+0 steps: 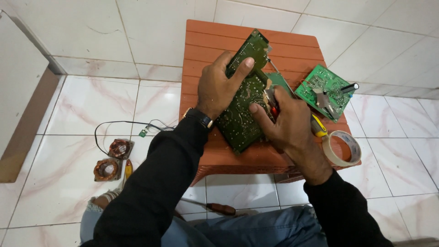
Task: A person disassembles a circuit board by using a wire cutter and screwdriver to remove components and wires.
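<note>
A long green circuit board (240, 114) lies tilted over the orange plastic stool (206, 41). My left hand (219, 87) grips the board's upper part, thumb pressed on its face. My right hand (283, 123) rests at the board's right edge and holds a red-handled tool (274, 111) whose tip touches the board. Both arms wear black sleeves, and a watch sits on my left wrist.
A second green circuit board (324, 91) lies at the stool's right side. A roll of tape (342, 147) and a yellow tool handle (318, 127) sit near my right hand. Two copper coils (113, 160), black wires (119, 124) and a screwdriver (215, 208) lie on the tiled floor.
</note>
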